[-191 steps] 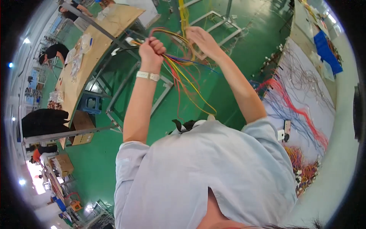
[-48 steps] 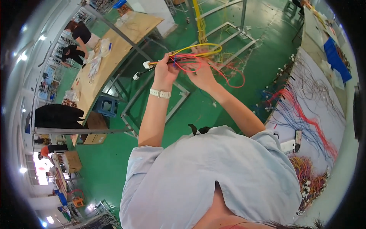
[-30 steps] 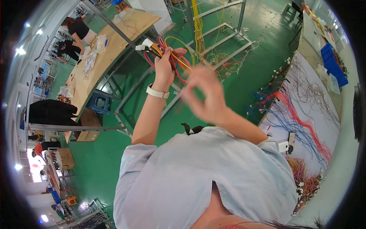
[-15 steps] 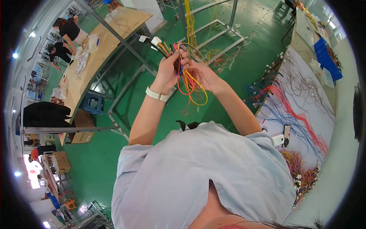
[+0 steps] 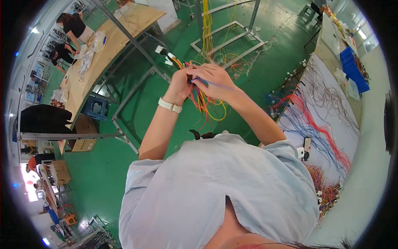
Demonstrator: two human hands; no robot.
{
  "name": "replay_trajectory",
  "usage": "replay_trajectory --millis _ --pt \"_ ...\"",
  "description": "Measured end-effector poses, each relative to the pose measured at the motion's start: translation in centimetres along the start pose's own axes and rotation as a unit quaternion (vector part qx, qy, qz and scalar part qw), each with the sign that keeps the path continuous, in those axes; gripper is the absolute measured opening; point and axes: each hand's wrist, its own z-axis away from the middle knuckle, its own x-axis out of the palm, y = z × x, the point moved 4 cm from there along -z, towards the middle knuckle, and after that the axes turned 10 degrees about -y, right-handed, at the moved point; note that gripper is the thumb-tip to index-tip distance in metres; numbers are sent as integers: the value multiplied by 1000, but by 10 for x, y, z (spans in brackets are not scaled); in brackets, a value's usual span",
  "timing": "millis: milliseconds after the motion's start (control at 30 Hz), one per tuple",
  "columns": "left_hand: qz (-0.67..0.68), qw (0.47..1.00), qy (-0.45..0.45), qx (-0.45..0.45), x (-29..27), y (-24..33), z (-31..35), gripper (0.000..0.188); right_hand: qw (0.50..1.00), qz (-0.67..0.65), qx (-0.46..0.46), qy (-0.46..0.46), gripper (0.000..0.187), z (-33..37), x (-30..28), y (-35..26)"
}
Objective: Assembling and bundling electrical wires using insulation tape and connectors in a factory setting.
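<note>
A bundle of coloured wires [image 5: 202,103], red, yellow, orange and pink, is held out in front of my chest. My left hand [image 5: 180,85], with a white watch band [image 5: 170,104] at the wrist, is closed round it. White connectors [image 5: 160,50] with black sleeving stick out beyond that hand at the far left. My right hand [image 5: 216,81] lies against the bundle from the right, fingers bent. A blue wire [image 5: 203,81] runs from its fingertips and blurs across the hand. Loose wire loops hang below both hands.
On the right, a white table [image 5: 290,124] bears red and blue wires [image 5: 319,133] and a blue bin [image 5: 354,68]. A metal frame [image 5: 137,45] stands at the left by a wooden table [image 5: 91,79], where two people work. Yellow wires [image 5: 206,29] hang on a rack ahead.
My right hand has turned over and moved up over the bundle, drawing the blue wire across. My left hand keeps its hold, and the connectors have dropped slightly.
</note>
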Motion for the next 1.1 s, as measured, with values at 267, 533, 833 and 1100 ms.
replay_trajectory --millis 267,533,833,1100 --pt "29 988 150 22 -39 -72 -14 16 661 -512 510 203 17 55 60 79" --pt "59 965 241 84 -59 -93 -16 16 961 -16 260 90 12 69 54 61" --pt "-115 946 273 128 -54 -107 -26 17 934 22 354 28 14 91 74 89" --pt "-16 975 158 -153 -85 -145 -59 27 788 -420 449 -24 28 130 67 152"
